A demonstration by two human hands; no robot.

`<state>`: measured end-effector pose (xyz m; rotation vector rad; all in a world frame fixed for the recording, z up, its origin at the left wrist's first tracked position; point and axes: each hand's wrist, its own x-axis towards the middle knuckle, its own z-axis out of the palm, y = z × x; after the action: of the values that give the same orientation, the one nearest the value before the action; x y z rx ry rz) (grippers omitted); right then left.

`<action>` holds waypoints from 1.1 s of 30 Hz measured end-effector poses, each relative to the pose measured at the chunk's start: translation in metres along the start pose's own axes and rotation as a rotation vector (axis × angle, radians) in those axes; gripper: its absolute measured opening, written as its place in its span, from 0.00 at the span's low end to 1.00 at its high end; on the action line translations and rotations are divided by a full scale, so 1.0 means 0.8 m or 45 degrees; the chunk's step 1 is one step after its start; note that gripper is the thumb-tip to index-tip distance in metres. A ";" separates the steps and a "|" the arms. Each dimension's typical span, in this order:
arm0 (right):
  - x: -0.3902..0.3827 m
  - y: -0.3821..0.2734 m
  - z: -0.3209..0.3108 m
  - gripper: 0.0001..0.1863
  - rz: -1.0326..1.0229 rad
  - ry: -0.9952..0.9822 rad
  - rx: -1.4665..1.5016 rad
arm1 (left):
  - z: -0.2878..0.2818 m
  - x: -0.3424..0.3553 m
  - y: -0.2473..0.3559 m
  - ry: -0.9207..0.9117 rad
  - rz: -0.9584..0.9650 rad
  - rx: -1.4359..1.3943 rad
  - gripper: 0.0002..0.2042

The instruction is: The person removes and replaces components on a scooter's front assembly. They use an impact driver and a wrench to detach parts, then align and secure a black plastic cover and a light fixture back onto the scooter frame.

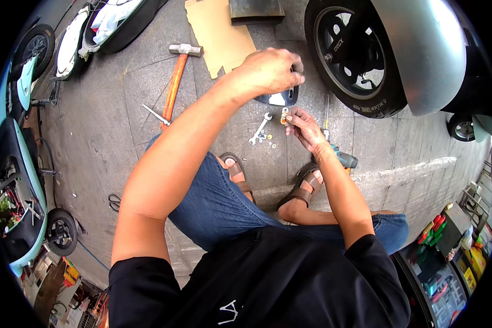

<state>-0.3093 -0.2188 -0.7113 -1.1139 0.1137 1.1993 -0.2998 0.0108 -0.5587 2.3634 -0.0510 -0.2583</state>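
My left hand (273, 71) is raised, fingers curled over a dark glossy panel (279, 98); I cannot make out what, if anything, they hold. My right hand (303, 128) pinches a small silver-and-orange metal part (284, 115) just below that panel. On the pavement nearby lie an open-ended wrench (259, 129) with a few small washers (269, 137), and a hammer (174, 85) with a wooden handle beside a thin metal tool (154, 113). A teal power drill (345, 159) is partly hidden behind my right hand.
A scooter wheel (325, 65) under a silver body (434, 49) stands front right. Cardboard (213, 33) and a dark part (257, 11) lie ahead. Teal scooters (13, 142) line the left, with loose body panels (71, 49). A tool cabinet (437, 279) is lower right.
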 end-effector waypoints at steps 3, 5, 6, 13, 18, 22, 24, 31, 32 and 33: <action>0.002 -0.057 0.033 0.07 -0.198 -0.113 0.034 | 0.031 0.000 -0.037 -0.104 -0.083 0.188 0.17; 0.001 -0.082 0.055 0.07 -0.307 -0.146 -0.006 | 0.054 -0.001 -0.070 -0.107 0.071 0.128 0.17; -0.001 -0.090 0.059 0.08 -0.340 -0.121 -0.016 | 0.041 0.002 -0.051 -0.236 -0.178 -0.259 0.16; -0.005 -0.109 0.101 0.11 -0.468 0.033 -0.071 | 0.011 -0.008 -0.037 -0.173 -0.430 -0.944 0.11; 0.014 -0.108 0.079 0.11 -0.465 0.135 -0.124 | 0.008 0.006 -0.041 -0.212 -0.540 -1.044 0.14; 0.029 -0.084 0.039 0.11 -0.279 0.257 -0.111 | 0.017 0.015 -0.080 -0.049 -0.671 -0.821 0.14; 0.041 -0.053 0.011 0.12 -0.172 0.361 -0.142 | 0.042 0.012 -0.126 0.058 -0.743 -0.618 0.14; 0.040 0.033 -0.015 0.11 -0.004 0.557 -0.045 | 0.206 -0.029 -0.167 0.429 -1.480 -1.714 0.29; 0.038 0.036 -0.013 0.12 -0.017 0.525 -0.084 | 0.235 -0.033 -0.176 0.551 -1.500 -1.940 0.32; 0.036 0.037 -0.013 0.12 -0.036 0.502 -0.111 | 0.244 -0.026 -0.171 0.556 -1.408 -2.136 0.37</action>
<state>-0.3150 -0.2090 -0.7522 -1.4152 0.3488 0.9544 -0.3642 -0.0214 -0.7866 0.5234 1.1879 -0.1500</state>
